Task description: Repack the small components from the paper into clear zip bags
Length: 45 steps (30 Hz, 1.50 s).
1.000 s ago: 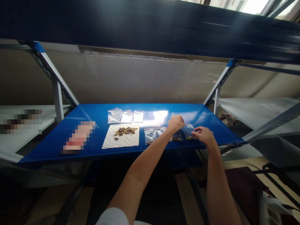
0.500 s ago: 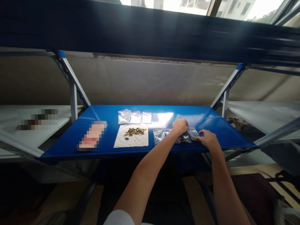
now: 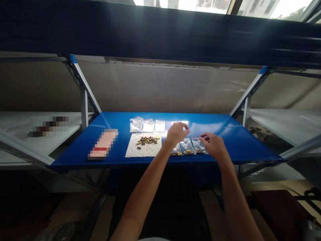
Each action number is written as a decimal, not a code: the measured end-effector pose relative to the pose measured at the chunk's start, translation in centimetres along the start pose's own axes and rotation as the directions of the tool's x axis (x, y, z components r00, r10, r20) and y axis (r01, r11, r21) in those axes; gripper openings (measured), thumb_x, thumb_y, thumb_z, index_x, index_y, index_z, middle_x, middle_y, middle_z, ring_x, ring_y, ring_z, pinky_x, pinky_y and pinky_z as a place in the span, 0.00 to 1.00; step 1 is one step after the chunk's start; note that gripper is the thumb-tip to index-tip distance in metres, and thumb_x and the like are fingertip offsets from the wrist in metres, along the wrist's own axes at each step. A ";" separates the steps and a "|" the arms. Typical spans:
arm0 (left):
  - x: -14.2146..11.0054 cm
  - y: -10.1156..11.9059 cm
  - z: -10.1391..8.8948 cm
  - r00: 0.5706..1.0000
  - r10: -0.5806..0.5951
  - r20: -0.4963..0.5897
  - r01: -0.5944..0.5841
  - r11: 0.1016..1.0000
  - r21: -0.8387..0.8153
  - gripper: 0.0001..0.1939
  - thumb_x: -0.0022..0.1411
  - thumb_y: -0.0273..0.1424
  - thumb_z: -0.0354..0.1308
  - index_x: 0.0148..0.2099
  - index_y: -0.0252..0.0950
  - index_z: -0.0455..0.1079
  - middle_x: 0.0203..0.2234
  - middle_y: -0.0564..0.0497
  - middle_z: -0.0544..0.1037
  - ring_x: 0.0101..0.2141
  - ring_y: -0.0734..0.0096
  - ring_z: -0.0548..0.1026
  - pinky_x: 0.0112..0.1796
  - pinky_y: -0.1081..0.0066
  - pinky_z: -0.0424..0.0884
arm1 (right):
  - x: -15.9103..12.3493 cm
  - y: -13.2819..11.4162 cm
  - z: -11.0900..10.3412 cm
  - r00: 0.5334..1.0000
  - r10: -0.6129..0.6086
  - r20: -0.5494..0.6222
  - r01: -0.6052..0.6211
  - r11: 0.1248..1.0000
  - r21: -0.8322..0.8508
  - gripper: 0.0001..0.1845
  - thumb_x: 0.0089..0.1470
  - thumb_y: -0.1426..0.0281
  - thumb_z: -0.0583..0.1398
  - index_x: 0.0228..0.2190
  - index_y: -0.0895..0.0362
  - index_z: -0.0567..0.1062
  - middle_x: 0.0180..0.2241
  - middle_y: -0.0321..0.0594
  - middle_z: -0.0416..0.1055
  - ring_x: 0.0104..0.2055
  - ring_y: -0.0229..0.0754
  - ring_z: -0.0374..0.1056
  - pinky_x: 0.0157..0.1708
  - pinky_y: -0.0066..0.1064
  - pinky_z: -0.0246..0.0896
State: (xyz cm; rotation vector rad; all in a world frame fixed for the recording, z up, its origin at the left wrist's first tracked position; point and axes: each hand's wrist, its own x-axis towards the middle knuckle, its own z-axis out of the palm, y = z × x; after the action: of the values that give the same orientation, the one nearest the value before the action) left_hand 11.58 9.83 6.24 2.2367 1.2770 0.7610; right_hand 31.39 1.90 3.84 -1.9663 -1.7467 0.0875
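Clear zip bags [image 3: 187,146] lie side by side near the table's front edge, with small brown and yellow pieces in their lower ends. My left hand [image 3: 177,132] is raised over the left part of this row, fingers bent with a gap between thumb and forefinger, and hides part of it. At the right end, my right hand [image 3: 213,144] hovers by the last bag [image 3: 198,144], its fingers apart; whether it touches the bag I cannot tell. To the left, a loose pile of brown and yellow pieces [image 3: 148,140] rests on a white cloth [image 3: 132,150].
Behind the cloth lie flat clear bags [image 3: 148,126] in a row. A blurred-out pinkish item [image 3: 103,144] is on the left of the blue table [image 3: 240,140]. Slanted metal struts [image 3: 86,87] flank it, and a dark blue panel [image 3: 160,36] spans above.
My left hand has moved left and up off the bags. My right hand has shifted slightly left. More of the filled bags at the right now shows.
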 end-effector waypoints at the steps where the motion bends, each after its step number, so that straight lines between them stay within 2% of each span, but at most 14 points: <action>1: -1.5 -1.8 -2.3 0.996 -0.051 -0.072 0.052 0.999 0.001 0.12 0.67 0.36 0.60 0.46 0.37 0.82 0.39 0.45 0.83 0.35 0.66 0.79 0.40 0.68 0.74 | 0.0 -2.4 0.6 0.998 -0.061 0.017 0.059 0.994 0.088 0.12 0.62 0.64 0.60 0.41 0.58 0.81 0.34 0.45 0.81 0.35 0.47 0.76 0.37 0.33 0.64; 3: -4.2 -6.0 -6.8 0.955 -0.199 -0.218 0.211 0.977 0.029 0.13 0.67 0.35 0.59 0.48 0.37 0.81 0.36 0.45 0.83 0.33 0.65 0.79 0.38 0.69 0.74 | 0.5 -7.5 2.3 0.985 -0.163 0.054 0.141 0.947 0.288 0.11 0.63 0.66 0.59 0.41 0.57 0.80 0.35 0.44 0.81 0.35 0.44 0.76 0.37 0.32 0.65; 5: -6.1 -10.3 -10.4 0.865 -0.347 -0.363 0.400 0.913 0.082 0.14 0.68 0.34 0.59 0.50 0.36 0.79 0.38 0.44 0.83 0.37 0.63 0.79 0.41 0.68 0.73 | 1.8 -12.5 4.7 0.955 -0.270 0.126 0.180 0.860 0.476 0.10 0.62 0.67 0.60 0.42 0.57 0.80 0.35 0.43 0.81 0.37 0.43 0.77 0.37 0.30 0.66; 7: -6.9 -14.1 -12.6 0.770 -0.464 -0.439 0.552 0.829 0.093 0.15 0.68 0.31 0.58 0.54 0.32 0.77 0.45 0.39 0.82 0.47 0.57 0.78 0.48 0.66 0.71 | 3.8 -17.0 7.5 0.908 -0.362 0.209 0.179 0.789 0.588 0.10 0.60 0.70 0.62 0.43 0.57 0.80 0.40 0.44 0.81 0.39 0.42 0.77 0.36 0.29 0.67; 8: -7.0 -15.7 -13.1 0.752 -0.492 -0.438 0.581 0.809 0.090 0.15 0.68 0.30 0.57 0.53 0.31 0.76 0.47 0.36 0.81 0.50 0.55 0.78 0.50 0.65 0.70 | 4.9 -19.0 8.9 0.894 -0.372 0.251 0.159 0.785 0.598 0.11 0.60 0.72 0.62 0.44 0.57 0.80 0.42 0.44 0.81 0.39 0.41 0.76 0.36 0.28 0.67; 10: -6.7 -18.1 -13.5 0.726 -0.545 -0.420 0.626 0.776 0.075 0.14 0.67 0.30 0.59 0.51 0.29 0.77 0.48 0.34 0.81 0.51 0.52 0.77 0.50 0.64 0.70 | 6.8 -22.1 11.5 0.928 -0.271 0.254 0.104 0.846 0.523 0.13 0.58 0.75 0.63 0.45 0.57 0.80 0.42 0.43 0.81 0.39 0.42 0.76 0.38 0.29 0.67; 13: -6.2 -19.8 -13.1 0.701 -0.592 -0.397 0.658 0.752 0.041 0.14 0.65 0.33 0.62 0.49 0.30 0.77 0.48 0.33 0.81 0.51 0.51 0.77 0.49 0.65 0.70 | 8.5 -24.6 14.5 0.947 -0.199 0.252 0.055 0.874 0.483 0.14 0.55 0.77 0.62 0.44 0.58 0.80 0.42 0.45 0.81 0.42 0.44 0.75 0.42 0.32 0.67; 20: -6.4 -19.4 -13.1 0.716 -0.579 -0.391 0.620 0.784 -0.026 0.05 0.63 0.30 0.63 0.40 0.35 0.77 0.46 0.38 0.82 0.49 0.55 0.78 0.47 0.66 0.71 | 8.8 -25.4 16.9 0.962 -0.076 0.262 -0.061 0.876 0.478 0.12 0.50 0.77 0.63 0.39 0.60 0.80 0.38 0.48 0.79 0.38 0.45 0.76 0.38 0.32 0.68; 26: -8.2 -17.2 -14.1 0.795 -0.502 -0.340 0.485 0.863 -0.141 0.07 0.68 0.34 0.58 0.43 0.37 0.73 0.36 0.45 0.83 0.35 0.64 0.81 0.37 0.70 0.73 | 7.5 -24.9 14.0 0.972 -0.090 0.216 -0.053 0.813 0.580 0.19 0.57 0.63 0.64 0.47 0.60 0.77 0.38 0.46 0.79 0.37 0.43 0.74 0.35 0.31 0.67; 31: -12.5 -13.5 -13.4 0.897 -0.310 -0.315 0.202 0.922 -0.331 0.10 0.69 0.39 0.56 0.45 0.40 0.73 0.30 0.51 0.80 0.28 0.68 0.80 0.33 0.71 0.73 | 3.4 -23.1 10.2 0.976 -0.161 0.145 -0.033 0.551 0.834 0.29 0.55 0.52 0.65 0.52 0.54 0.74 0.43 0.47 0.77 0.39 0.45 0.73 0.28 0.29 0.63; 34: -15.4 -11.7 -12.1 0.936 -0.262 -0.236 0.154 0.906 -0.395 0.11 0.67 0.38 0.58 0.48 0.41 0.77 0.29 0.51 0.79 0.29 0.67 0.79 0.32 0.71 0.72 | 0.5 -21.8 8.7 0.969 -0.221 0.107 -0.016 0.379 0.925 0.30 0.54 0.54 0.66 0.55 0.51 0.72 0.41 0.43 0.78 0.36 0.43 0.73 0.27 0.28 0.62; 40: -19.0 -10.7 -11.1 0.936 -0.318 -0.151 0.184 0.807 -0.560 0.20 0.61 0.38 0.64 0.55 0.38 0.76 0.33 0.50 0.78 0.26 0.71 0.77 0.27 0.73 0.71 | -3.4 -19.2 8.3 0.972 -0.208 0.113 -0.035 0.344 0.938 0.14 0.50 0.59 0.69 0.35 0.55 0.76 0.27 0.36 0.75 0.28 0.40 0.70 0.26 0.29 0.61; 43: -19.7 -10.5 -12.0 0.927 -0.345 -0.149 0.231 0.836 -0.498 0.21 0.61 0.38 0.64 0.55 0.40 0.76 0.34 0.50 0.79 0.28 0.68 0.79 0.29 0.71 0.73 | -4.0 -18.6 8.3 0.966 -0.205 0.159 -0.071 0.379 0.923 0.16 0.48 0.57 0.70 0.29 0.55 0.74 0.26 0.37 0.75 0.27 0.41 0.71 0.25 0.30 0.62; 45: -20.0 -10.0 -12.7 0.903 -0.375 -0.210 0.288 0.890 -0.354 0.19 0.62 0.37 0.64 0.54 0.41 0.77 0.35 0.50 0.81 0.32 0.64 0.81 0.34 0.68 0.76 | -4.2 -18.7 8.3 0.967 -0.196 0.165 -0.068 0.425 0.902 0.18 0.49 0.56 0.69 0.28 0.55 0.72 0.25 0.37 0.74 0.27 0.42 0.71 0.26 0.31 0.63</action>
State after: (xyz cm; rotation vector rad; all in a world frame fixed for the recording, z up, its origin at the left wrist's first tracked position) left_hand -11.39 -1.55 4.72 1.6391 1.4968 1.0778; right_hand 10.53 1.50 3.08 -1.0562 -1.3864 1.0791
